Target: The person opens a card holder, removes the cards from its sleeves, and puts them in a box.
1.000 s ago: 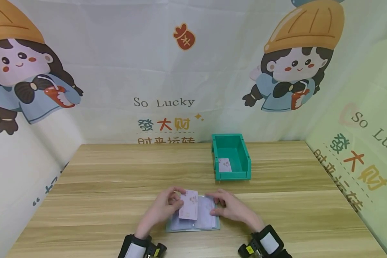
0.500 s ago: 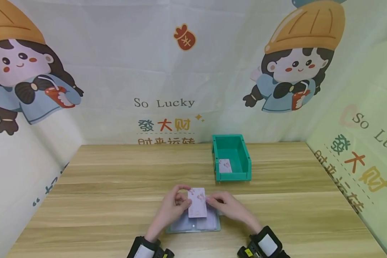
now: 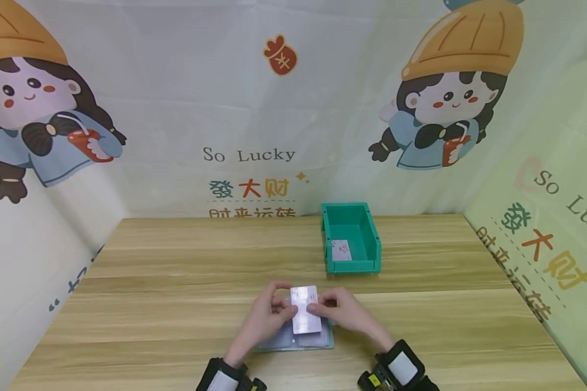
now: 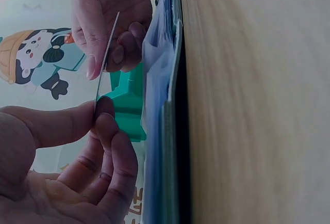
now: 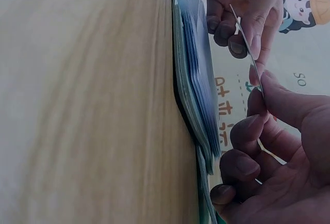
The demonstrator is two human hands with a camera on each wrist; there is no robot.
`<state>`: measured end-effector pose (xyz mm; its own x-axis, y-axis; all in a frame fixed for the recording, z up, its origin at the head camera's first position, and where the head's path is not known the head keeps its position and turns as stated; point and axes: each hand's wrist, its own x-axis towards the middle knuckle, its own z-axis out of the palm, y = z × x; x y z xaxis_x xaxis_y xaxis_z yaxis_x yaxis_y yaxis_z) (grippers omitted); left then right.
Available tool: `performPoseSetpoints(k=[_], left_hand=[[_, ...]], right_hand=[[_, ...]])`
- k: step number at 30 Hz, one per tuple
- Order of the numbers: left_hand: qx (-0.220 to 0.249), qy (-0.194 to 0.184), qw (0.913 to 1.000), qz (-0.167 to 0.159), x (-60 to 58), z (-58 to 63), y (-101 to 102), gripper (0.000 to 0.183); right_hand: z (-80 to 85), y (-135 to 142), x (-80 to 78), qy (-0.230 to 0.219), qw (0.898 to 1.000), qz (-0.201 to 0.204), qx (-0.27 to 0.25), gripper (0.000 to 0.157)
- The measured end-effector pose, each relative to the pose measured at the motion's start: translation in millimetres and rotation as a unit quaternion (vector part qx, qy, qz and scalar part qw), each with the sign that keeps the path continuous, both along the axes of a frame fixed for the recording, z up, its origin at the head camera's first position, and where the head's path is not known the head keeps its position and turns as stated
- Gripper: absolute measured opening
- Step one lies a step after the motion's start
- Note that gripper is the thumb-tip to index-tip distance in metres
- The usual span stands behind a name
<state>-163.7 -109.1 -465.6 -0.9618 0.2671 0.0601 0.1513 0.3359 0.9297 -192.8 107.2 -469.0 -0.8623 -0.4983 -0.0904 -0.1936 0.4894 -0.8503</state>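
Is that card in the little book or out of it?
Out. The left hand and right hand pinch the card above the book; both wrist views show a gap between card and book.

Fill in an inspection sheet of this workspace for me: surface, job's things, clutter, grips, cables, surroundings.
Surface: wood-grain table.
Job's things: card held above the open album, not touching it; farther back, bin with a second card inside.
Clutter: nothing seen.
Grips: left grip and right grip both pinch the card, from opposite sides.
Cables: nothing seen.
Surroundings: printed cloth behind and on both sides.
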Motion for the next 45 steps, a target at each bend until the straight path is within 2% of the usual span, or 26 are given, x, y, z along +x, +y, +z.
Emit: performPoseSetpoints(k=[9,18,30,40,45], left_hand=[[-0.079,0.041,0.996,0.001,1.2,-3.3,1.0,0.028],[-0.125,0.033,0.9911,-0.03,3.6,-1.6,0.1,0.029],[-0.128,0.037,0.9903,-0.04,3.9,-3.5,-0.5,0.03],[-0.122,0.033,0.991,-0.043,4.6,-4.2,0.2,0.031],[-0.119,0.022,0.9916,-0.045,5.6,-3.1,0.2,0.033]], right_hand=[[3.2,9.0,-2.5,0.02,1.0,-0.008,0.001,0.028],[14.1,24.4,-11.1,0.068,0.997,-0.03,0.019,0.026],[33.1,42.4,-35.7,0.136,0.988,-0.057,0.041,0.029],[54.4,49.2,-57.6,0.151,0.982,-0.092,0.063,0.031],[64.2,51.4,-69.3,0.148,0.979,-0.111,0.091,0.03]])
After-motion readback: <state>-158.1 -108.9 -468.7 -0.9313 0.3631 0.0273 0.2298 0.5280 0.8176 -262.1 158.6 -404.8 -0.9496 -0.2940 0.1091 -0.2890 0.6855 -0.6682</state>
